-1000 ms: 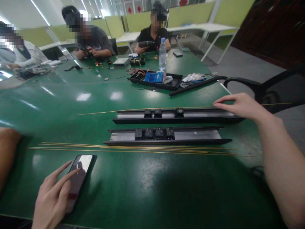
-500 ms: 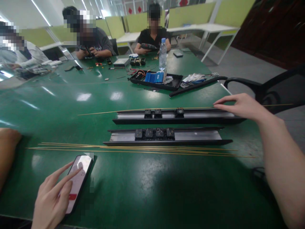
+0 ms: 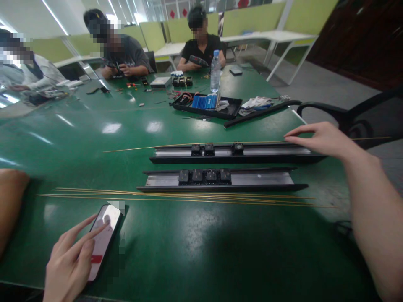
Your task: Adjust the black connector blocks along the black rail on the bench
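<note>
Fingers spread, my left hand [image 3: 69, 260] rests over a phone [image 3: 105, 237] lying on the green table, a fingertip on or just above its lit screen. My right hand [image 3: 325, 136] pinches a long thin brass-coloured rod [image 3: 132, 149] between thumb and fingers. That rod runs along the back edge of the farther black channel rail [image 3: 267, 159], which has 3 small black blocks in it. The nearer black rail [image 3: 261, 179] holds several black blocks side by side. Several more thin brass-coloured rods [image 3: 176, 195] lie in front of it.
Behind the rails are a black tray [image 3: 231, 111] with blue parts, gloves [image 3: 256, 105], a black strip [image 3: 261, 113] and a water bottle [image 3: 215, 72]. Someone's bare arm [image 3: 11, 201] shows at the left edge. Co-workers sit across the table; one holds a power drill [image 3: 198, 61].
The phone screen has brightened, with a red button now clear. Both my hands have stayed almost in place. Across the table, the co-worker's drill has tilted and lowered slightly.
</note>
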`<control>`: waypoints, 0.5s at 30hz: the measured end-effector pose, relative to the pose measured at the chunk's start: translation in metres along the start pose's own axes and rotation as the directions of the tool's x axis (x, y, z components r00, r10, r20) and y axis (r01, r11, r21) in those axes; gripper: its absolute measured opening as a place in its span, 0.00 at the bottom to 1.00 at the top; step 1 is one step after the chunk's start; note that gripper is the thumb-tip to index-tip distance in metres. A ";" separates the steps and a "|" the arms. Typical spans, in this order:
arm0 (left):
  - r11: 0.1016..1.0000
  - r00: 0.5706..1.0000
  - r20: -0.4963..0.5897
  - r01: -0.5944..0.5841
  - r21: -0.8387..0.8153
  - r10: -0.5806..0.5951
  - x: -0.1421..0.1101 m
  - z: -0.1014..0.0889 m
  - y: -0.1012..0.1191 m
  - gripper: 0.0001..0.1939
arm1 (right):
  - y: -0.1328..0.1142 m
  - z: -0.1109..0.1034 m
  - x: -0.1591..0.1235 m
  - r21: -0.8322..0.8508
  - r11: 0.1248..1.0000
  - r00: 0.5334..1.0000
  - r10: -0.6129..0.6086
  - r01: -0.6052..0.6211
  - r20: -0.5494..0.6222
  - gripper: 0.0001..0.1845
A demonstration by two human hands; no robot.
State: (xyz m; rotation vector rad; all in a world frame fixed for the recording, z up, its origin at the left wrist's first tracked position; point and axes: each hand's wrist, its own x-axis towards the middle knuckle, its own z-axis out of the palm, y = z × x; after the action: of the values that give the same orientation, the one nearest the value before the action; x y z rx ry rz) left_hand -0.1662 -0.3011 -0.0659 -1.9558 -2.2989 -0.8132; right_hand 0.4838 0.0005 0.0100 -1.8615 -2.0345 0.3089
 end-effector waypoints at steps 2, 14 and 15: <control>1.000 1.000 -0.001 -0.003 0.004 0.003 -0.002 0.000 -0.001 0.29 | 0.000 0.000 -0.001 0.000 1.000 1.000 0.011 -0.011 0.005 0.20; 0.999 1.000 0.000 0.011 -0.042 -0.011 -0.001 0.000 -0.001 0.28 | 0.007 0.000 0.001 -0.008 1.000 0.999 0.030 -0.030 0.032 0.27; 0.999 1.000 -0.003 0.023 -0.040 -0.023 -0.002 0.000 -0.003 0.28 | 0.009 -0.001 0.001 -0.006 0.999 0.999 0.038 -0.038 0.033 0.27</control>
State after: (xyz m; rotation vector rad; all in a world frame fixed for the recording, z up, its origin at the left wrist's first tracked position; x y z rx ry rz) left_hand -0.1686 -0.3032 -0.0677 -1.9457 -2.3251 -0.8698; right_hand 0.4917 0.0023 0.0072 -1.9124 -2.0254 0.3466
